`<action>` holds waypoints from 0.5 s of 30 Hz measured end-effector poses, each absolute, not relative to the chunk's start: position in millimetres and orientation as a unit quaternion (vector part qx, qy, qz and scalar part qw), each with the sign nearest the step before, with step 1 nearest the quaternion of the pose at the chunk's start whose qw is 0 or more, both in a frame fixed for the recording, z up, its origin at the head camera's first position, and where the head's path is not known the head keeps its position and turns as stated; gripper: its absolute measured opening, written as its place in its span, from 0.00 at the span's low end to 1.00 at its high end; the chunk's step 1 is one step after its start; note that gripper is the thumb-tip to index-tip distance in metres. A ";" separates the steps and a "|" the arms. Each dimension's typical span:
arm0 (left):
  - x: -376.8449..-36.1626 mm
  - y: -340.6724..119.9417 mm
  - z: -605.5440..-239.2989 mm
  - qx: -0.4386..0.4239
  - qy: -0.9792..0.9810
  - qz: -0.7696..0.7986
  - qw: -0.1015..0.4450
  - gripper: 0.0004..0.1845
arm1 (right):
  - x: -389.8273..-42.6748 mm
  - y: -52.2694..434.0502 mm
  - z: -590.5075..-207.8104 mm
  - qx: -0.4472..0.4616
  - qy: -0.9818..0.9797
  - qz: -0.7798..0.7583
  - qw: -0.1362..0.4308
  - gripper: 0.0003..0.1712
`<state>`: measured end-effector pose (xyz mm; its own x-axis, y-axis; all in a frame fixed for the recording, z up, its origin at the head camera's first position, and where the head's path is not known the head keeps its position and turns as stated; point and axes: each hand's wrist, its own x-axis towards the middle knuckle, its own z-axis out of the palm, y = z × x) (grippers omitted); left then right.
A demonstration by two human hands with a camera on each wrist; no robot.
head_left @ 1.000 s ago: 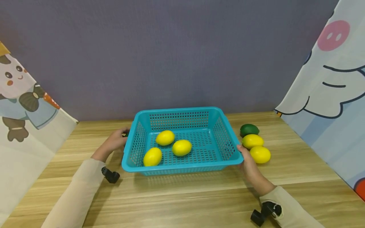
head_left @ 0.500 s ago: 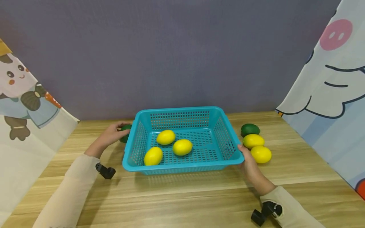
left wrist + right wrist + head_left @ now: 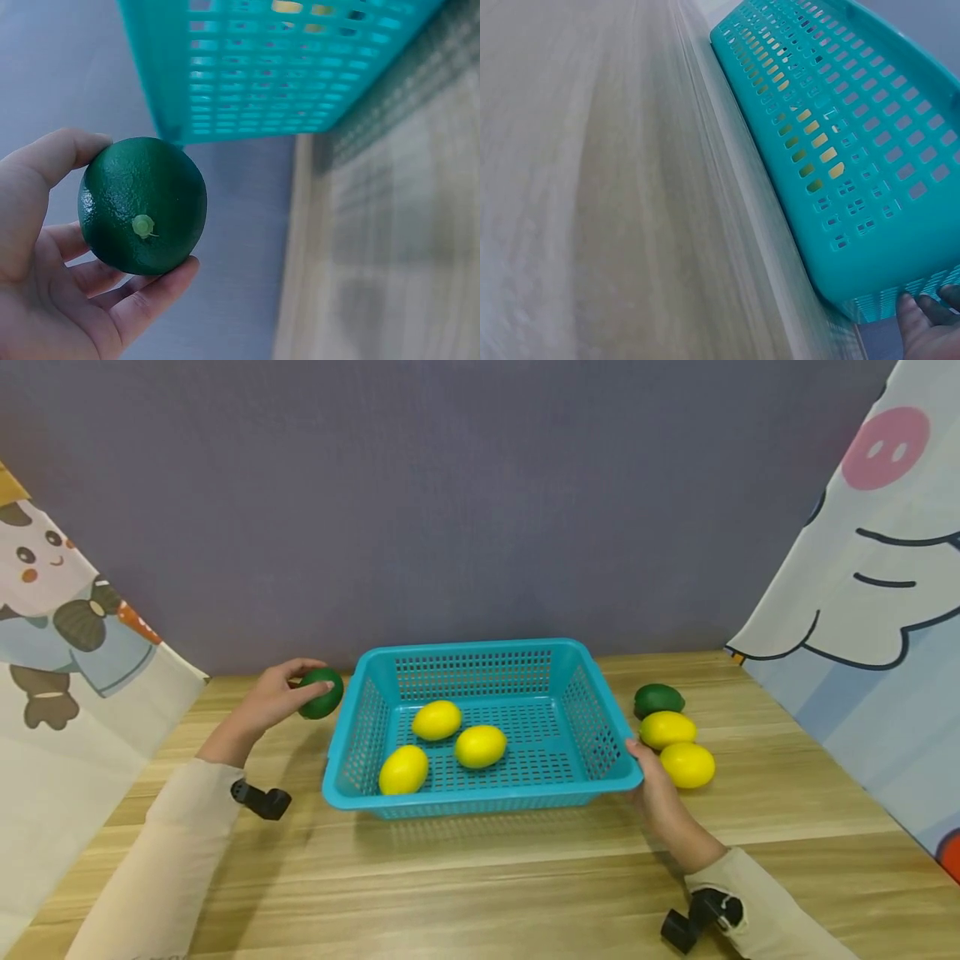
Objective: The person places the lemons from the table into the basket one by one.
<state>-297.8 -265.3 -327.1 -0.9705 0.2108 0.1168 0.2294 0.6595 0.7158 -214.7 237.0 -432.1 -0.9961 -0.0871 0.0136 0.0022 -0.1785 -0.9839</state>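
Note:
My left hand (image 3: 270, 697) holds a dark green lime (image 3: 324, 704) up beside the left wall of a turquoise plastic basket (image 3: 480, 797). In the left wrist view the thumb lies on one side of the lime (image 3: 146, 191) and the fingers on the other; its pale stem nub faces the camera. Inside the basket lie three lemons (image 3: 480, 747) toward its left half. My right hand (image 3: 660, 797) grips the basket's right side near the front corner. The right wrist view shows its fingertips (image 3: 911, 309) against the perforated end wall; the rest of that hand is cut off.
Right of the basket, another dark green lime (image 3: 657, 701) and two lemons (image 3: 686, 765) lie in a row on the wooden table (image 3: 480, 893). A grey padded panel (image 3: 480, 510) rises behind the table. Cartoon-printed sheets (image 3: 862, 610) flank both sides.
From behind the basket's left rim, my left hand has moved left and upward with the lime, which now shows fully. The right hand and basket have stayed put.

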 end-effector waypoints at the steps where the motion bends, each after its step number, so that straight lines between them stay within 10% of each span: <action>1: -296.3 -265.1 -323.6 -0.120 -0.912 -0.392 0.015 0.30 | -214.3 236.6 -431.5 -0.036 0.642 -0.766 0.031 0.17; 15: -289.8 -250.0 -287.3 -0.126 -0.914 -0.384 0.019 0.31 | -207.5 235.0 -422.6 -0.073 0.649 -0.757 0.028 0.21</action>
